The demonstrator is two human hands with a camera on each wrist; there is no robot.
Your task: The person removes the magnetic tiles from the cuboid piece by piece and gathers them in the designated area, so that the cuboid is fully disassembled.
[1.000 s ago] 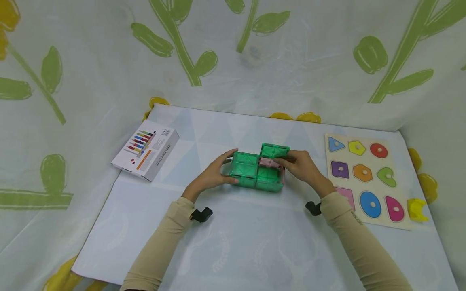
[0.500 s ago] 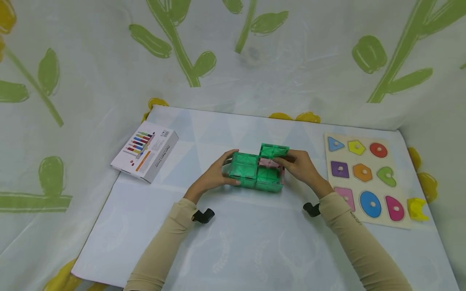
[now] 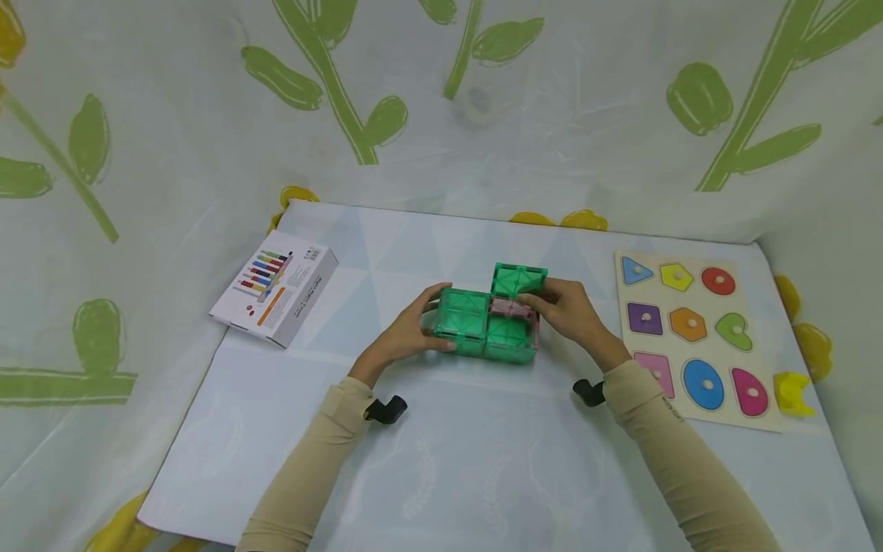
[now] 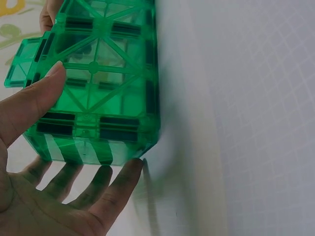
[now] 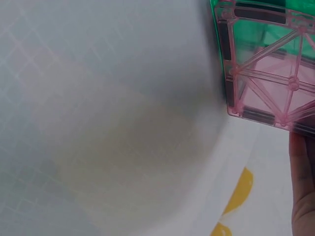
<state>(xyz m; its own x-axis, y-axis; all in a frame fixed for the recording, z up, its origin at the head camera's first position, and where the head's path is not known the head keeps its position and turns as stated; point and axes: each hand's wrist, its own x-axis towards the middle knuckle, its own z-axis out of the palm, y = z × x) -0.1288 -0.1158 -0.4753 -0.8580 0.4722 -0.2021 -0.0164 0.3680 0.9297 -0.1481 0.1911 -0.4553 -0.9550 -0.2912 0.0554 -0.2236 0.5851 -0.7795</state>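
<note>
A box-shaped build of see-through green magnetic tiles (image 3: 462, 312) stands mid-table, with a pink magnetic tile (image 5: 270, 81) on its right end and another pink tile (image 3: 509, 308) along its top back. My left hand (image 3: 400, 330) holds its left end. In the left wrist view the thumb presses the front face and the fingers (image 4: 118, 194) spread around the end. At the back right, my right hand (image 3: 572, 313) pinches a square green magnetic tile (image 3: 513, 280) that stands above the build. The fingers behind that tile are hidden; the right wrist view shows just a sliver of hand.
A white box with an abacus picture (image 3: 272, 287) lies at the table's left edge. On the right is a wooden shape puzzle board (image 3: 752, 307), partly under the right forearm, with a yellow plastic piece (image 3: 792, 395) beside it. Patterned fabric hangs behind the table.
The square green tile in my right hand has tipped up and risen slightly, and the right hand with it. My left hand and the build stay in place.
</note>
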